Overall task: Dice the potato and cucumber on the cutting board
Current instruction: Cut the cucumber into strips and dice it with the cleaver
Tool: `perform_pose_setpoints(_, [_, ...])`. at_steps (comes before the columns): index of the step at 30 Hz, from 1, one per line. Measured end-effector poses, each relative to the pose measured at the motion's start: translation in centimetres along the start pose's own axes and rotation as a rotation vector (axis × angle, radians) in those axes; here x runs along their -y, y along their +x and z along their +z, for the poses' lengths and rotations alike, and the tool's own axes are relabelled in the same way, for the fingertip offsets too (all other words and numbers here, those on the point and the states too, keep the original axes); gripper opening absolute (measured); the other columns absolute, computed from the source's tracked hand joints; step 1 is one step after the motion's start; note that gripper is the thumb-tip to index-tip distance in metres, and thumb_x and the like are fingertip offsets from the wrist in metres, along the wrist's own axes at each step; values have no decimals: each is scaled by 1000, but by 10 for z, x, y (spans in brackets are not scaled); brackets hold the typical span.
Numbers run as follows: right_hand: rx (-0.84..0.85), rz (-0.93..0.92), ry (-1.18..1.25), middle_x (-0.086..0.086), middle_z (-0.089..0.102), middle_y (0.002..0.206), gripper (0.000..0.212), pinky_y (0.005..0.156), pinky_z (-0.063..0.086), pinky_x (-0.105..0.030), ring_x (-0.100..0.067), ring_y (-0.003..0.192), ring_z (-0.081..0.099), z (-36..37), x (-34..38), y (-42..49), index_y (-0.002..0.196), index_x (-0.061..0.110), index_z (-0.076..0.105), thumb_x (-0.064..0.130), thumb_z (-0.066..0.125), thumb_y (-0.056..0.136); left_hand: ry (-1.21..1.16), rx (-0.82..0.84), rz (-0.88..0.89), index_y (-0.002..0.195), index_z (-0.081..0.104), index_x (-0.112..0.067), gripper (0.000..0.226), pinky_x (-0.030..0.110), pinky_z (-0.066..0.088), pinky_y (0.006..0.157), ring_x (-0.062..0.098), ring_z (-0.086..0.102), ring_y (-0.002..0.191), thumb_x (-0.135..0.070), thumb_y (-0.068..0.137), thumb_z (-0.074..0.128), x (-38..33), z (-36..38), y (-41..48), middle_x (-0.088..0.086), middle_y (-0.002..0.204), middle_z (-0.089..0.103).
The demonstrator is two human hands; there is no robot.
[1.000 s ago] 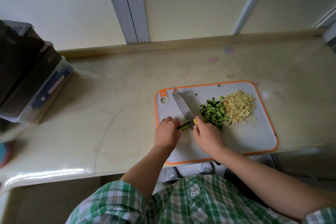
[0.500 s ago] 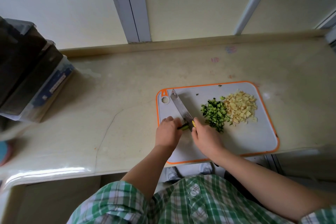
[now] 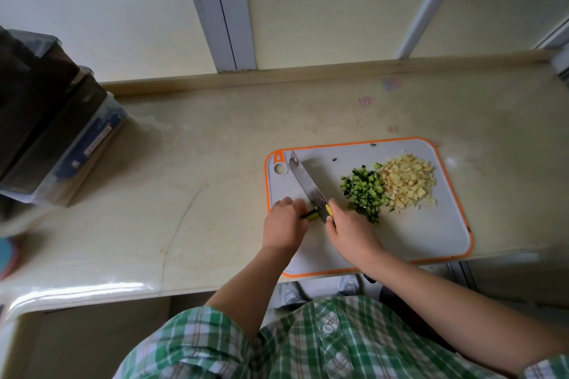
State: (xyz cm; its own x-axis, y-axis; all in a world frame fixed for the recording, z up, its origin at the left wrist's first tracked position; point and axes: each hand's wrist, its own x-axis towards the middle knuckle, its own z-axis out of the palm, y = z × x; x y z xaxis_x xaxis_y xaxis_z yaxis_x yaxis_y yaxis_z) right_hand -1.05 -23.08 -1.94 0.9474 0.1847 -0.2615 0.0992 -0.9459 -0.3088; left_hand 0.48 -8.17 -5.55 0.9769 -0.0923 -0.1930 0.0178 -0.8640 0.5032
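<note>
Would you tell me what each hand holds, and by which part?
The right hand grips the knife where blade meets handle; the left hand holds the cucumber stub by its uncut end.

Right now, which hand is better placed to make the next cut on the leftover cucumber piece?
Right. The right hand grips the knife, whose blade stands right against the cucumber piece. The left hand holds that piece steady and has no tool.

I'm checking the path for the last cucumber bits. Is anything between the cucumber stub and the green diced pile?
Yes: the knife, gripped by the right hand, lies between the cucumber stub held by the left hand and the diced cucumber pile.
</note>
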Motion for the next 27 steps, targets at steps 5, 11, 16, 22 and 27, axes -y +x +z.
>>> perform_pose_setpoints(5, [-5, 15, 38, -3, 45, 58, 4, 40, 21, -31, -27, 52, 44, 4, -1, 0, 97, 16, 40, 20, 39, 97, -9, 2, 0, 91, 64, -12, 13, 34, 41, 67, 29, 54, 88, -13, 79, 58, 0, -1, 0, 9, 90, 59])
perform_pose_setpoints(11, [-9, -4, 67, -1, 41, 54, 12, 41, 24, -33, -26, 50, 44, -6, 0, -3, 88, 19, 32, 19, 41, 97, 1, 7, 20, 93, 63, -13, 15, 34, 41, 68, 28, 54, 88, -16, 79, 58, 2, 0, -1, 9, 89, 58])
perform_pose_setpoints(16, [6, -11, 17, -4, 47, 60, 2, 45, 26, -34, -28, 54, 44, -1, 2, -2, 97, 16, 39, 19, 39, 96, -18, 12, 7, 92, 64, -15, 16, 33, 40, 67, 29, 55, 88, -13, 78, 59, -1, -2, 0, 9, 89, 58])
perform_pose_setpoints(22, [-10, 7, 26, -5, 48, 62, 13, 49, 30, -33, -33, 60, 54, 4, 3, 2, 106, 13, 44, 20, 39, 97, -23, 18, -1, 88, 62, -12, 12, 32, 35, 65, 31, 54, 87, -13, 77, 58, -1, -3, 0, 11, 88, 58])
perform_pose_setpoints(27, [-25, -10, 70, -4, 43, 55, 5, 46, 26, -34, -29, 52, 44, -8, 4, 3, 93, 16, 38, 19, 40, 96, -19, 10, 12, 89, 62, -10, 14, 32, 36, 69, 31, 54, 86, -13, 76, 59, 1, -4, -2, 12, 87, 58])
